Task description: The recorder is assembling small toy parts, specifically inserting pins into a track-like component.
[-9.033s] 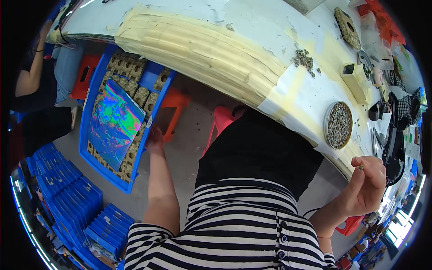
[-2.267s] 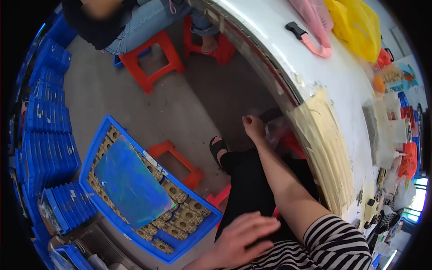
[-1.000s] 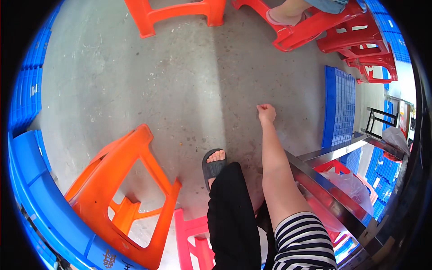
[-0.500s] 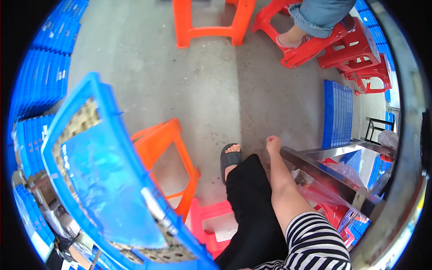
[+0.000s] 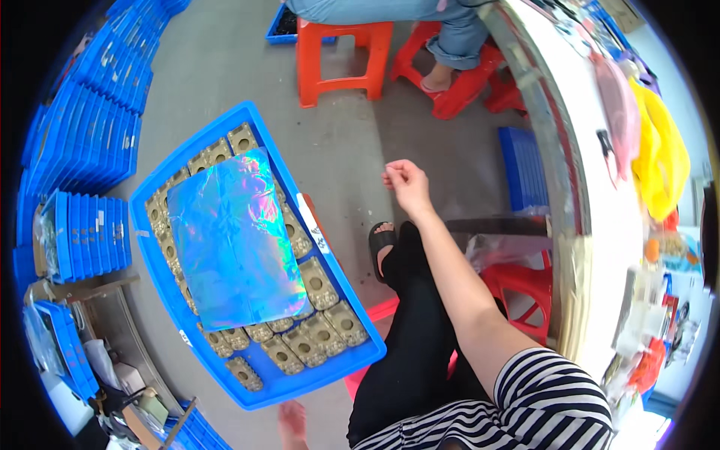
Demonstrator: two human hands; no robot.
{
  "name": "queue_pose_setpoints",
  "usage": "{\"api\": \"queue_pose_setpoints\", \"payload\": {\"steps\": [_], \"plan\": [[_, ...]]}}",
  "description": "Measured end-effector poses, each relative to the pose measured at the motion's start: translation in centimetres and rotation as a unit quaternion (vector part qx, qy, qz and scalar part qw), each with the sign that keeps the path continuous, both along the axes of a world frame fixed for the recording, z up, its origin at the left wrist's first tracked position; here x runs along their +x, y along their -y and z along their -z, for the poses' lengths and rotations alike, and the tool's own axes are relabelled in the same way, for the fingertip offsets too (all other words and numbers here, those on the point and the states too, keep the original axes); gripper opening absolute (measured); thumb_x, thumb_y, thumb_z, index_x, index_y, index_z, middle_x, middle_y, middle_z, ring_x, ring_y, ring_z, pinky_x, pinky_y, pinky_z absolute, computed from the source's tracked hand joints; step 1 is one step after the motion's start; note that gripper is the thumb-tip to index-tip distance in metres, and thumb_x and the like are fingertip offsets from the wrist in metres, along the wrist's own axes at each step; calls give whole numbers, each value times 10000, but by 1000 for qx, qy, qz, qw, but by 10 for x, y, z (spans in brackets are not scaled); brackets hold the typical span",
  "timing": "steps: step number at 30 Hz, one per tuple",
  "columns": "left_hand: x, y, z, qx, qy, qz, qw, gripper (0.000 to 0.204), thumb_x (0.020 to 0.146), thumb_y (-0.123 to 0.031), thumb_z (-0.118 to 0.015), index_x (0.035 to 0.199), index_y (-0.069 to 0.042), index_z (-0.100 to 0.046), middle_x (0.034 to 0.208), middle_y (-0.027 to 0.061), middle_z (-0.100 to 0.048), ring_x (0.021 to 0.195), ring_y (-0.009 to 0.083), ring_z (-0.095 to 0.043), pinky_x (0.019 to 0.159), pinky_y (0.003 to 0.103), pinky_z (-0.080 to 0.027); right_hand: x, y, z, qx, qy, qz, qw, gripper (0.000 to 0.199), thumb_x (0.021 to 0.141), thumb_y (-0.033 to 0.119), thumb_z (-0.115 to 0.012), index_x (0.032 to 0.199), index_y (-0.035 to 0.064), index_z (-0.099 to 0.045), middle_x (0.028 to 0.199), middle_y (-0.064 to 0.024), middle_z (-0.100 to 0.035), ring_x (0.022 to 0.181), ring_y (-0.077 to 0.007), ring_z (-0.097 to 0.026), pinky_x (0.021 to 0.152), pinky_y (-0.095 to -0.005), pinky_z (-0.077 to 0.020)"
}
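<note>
My right hand (image 5: 409, 187) is held out over the floor beyond my knees. Its fingers are curled in and nothing shows in them. At the lower edge, close to the near rim of a blue plastic tray (image 5: 251, 401), a blurred part of my left hand (image 5: 292, 420) shows; its fingers cannot be made out. The tray lies to my left. Inside are rows of tan rectangular pieces (image 5: 316, 283), each with a round recess. A shiny iridescent blue sheet (image 5: 236, 244) covers most of them.
Blue crates (image 5: 90, 232) are stacked along the left. Ahead, another person in jeans (image 5: 375, 9) sits on an orange stool (image 5: 343, 64). At right runs a long worktable (image 5: 592, 225) with a yellow bag (image 5: 660, 150); a red stool (image 5: 521, 289) stands under it.
The tray has gone from steeply tilted to flatter, showing its contents. My right hand has risen forward and left. The view has turned, bringing in the worktable top; the left hand has appeared.
</note>
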State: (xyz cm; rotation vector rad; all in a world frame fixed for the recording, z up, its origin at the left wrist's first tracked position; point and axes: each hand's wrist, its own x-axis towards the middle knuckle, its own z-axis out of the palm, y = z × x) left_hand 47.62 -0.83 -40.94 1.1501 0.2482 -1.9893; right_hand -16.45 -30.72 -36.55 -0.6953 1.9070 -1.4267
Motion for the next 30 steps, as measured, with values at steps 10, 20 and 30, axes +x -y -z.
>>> {"api": "queue_pose_setpoints", "payload": {"steps": [10,20,30], "plan": [[-102,263,16,-230,165,220,934,581,986,-355,-515,1471,-79,-353,1458,115,-445,1313,300,-461,1071,458,-427,140,-157,-159,-82,-203,-312,924,89,935,166,-626,994,116,-671,905,35,-693,899,-141,-644,1066,-472,-354],[-121,295,19,-241,166,370,881,582,978,-336,-532,1471,-83,-352,1453,105,-449,1301,285,-473,1060,448,-437,266,-243,-146,-40,-224,-390,892,39,933,164,-591,936,147,-626,820,-1,-634,911,-208,-624,1132,-617,-190],[-35,247,29,-260,92,433,858,585,970,-316,-550,1471,-87,-350,1447,94,-452,1288,269,-486,1049,438,-447,305,-247,-202,-76,-351,-251,899,65,912,120,-610,968,98,-635,948,-52,-671,984,-249,-628,1115,-506,-327]]}}
